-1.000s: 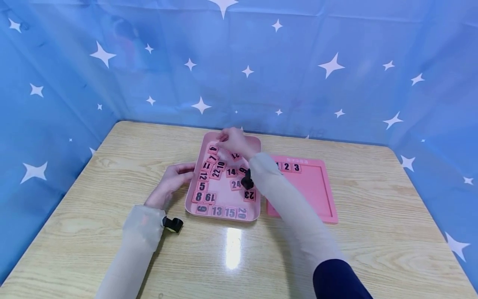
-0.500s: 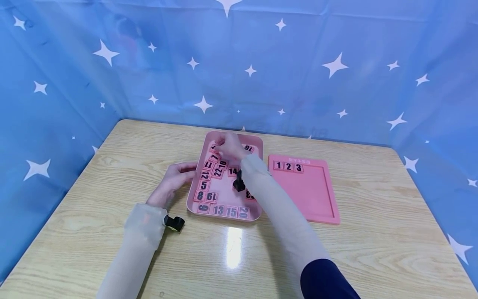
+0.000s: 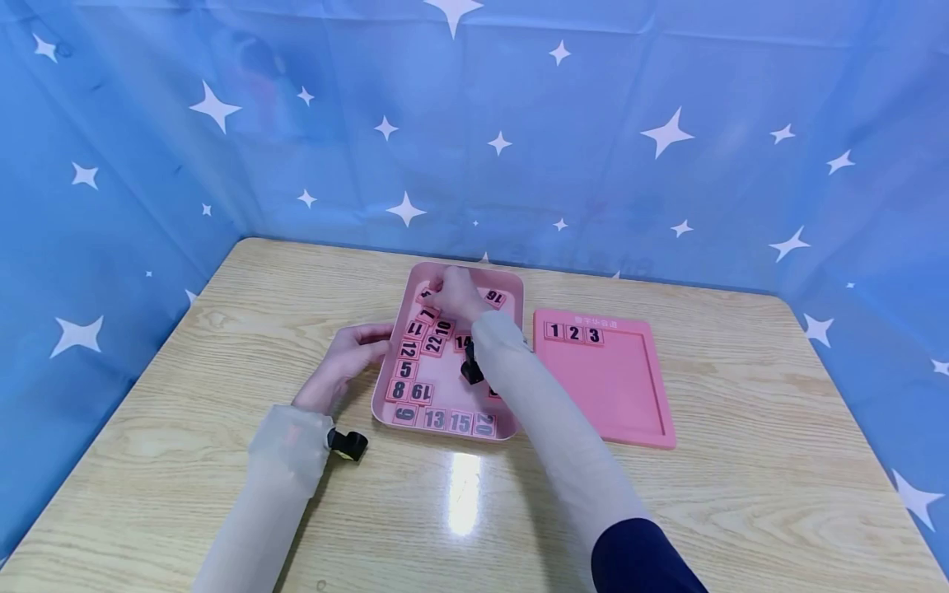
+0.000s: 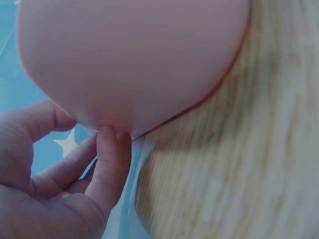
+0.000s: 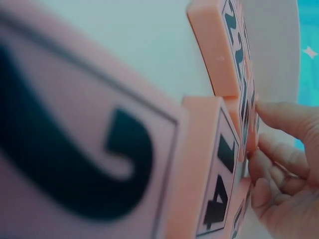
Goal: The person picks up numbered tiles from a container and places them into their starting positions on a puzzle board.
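Right hand pinched numbered tile at 11 o'clock in pink tray, fingers nearly closed.
Risk: 7 tile, close at 6 o'clock, could've snagged; left hand, fingers half-spread against pink tray, could've slipped.

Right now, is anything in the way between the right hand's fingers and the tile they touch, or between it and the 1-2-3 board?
Nothing visible separates the fingers from the tile. Toward the board, the tray's raised right wall stands in between, then the board's own left rim.
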`<move>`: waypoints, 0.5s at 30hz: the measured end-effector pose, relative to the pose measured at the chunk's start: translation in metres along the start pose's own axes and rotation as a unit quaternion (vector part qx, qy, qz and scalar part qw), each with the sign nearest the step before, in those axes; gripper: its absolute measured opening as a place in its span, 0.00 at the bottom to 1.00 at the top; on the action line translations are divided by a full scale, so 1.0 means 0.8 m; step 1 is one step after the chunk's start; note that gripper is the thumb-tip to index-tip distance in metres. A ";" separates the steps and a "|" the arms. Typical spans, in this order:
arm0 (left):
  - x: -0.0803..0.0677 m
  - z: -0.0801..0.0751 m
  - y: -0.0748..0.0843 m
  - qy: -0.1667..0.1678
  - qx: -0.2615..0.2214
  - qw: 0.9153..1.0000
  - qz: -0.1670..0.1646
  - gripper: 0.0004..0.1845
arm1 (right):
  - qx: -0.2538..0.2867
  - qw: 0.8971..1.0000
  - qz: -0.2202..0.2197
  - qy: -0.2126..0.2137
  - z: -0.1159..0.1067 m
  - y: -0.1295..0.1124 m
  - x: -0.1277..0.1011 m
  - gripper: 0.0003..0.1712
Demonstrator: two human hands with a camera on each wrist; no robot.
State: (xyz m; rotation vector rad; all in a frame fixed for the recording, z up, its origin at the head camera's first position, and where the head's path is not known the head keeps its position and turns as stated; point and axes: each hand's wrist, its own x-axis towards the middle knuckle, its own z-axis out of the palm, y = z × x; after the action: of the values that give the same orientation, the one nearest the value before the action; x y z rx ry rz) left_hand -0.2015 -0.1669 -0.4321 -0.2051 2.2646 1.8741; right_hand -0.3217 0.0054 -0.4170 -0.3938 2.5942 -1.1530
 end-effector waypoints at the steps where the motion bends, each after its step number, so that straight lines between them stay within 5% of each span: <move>1: 0.000 0.000 0.000 0.000 0.000 1.000 0.000 0.23 | -0.001 1.000 0.001 0.000 0.000 0.001 0.000 0.11; 15: 0.000 0.002 0.001 0.002 -0.005 1.000 -0.001 0.23 | -0.047 0.999 -0.014 -0.014 -0.010 0.000 -0.007 0.06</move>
State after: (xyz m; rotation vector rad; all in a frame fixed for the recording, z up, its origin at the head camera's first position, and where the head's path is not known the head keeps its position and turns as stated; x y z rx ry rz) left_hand -0.2017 -0.1647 -0.4314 -0.2134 2.2577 1.8848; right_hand -0.3192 0.0125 -0.4112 -0.4654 2.6330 -1.0294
